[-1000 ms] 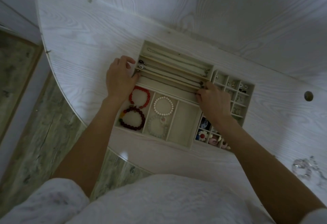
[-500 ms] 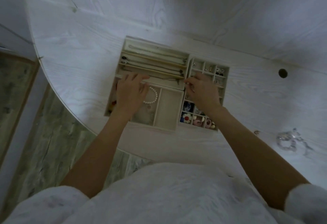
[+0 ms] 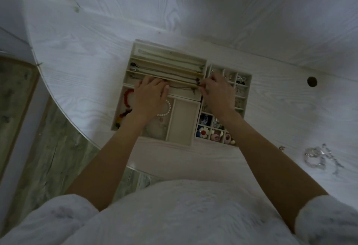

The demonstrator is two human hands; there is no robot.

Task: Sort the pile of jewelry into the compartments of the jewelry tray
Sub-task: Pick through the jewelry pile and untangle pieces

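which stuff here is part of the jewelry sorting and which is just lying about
Part of the job:
jewelry tray
thin necklace, stretched between both hands
left hand
right hand
clear jewelry pile waiting on the table

Just there:
table hole
white table
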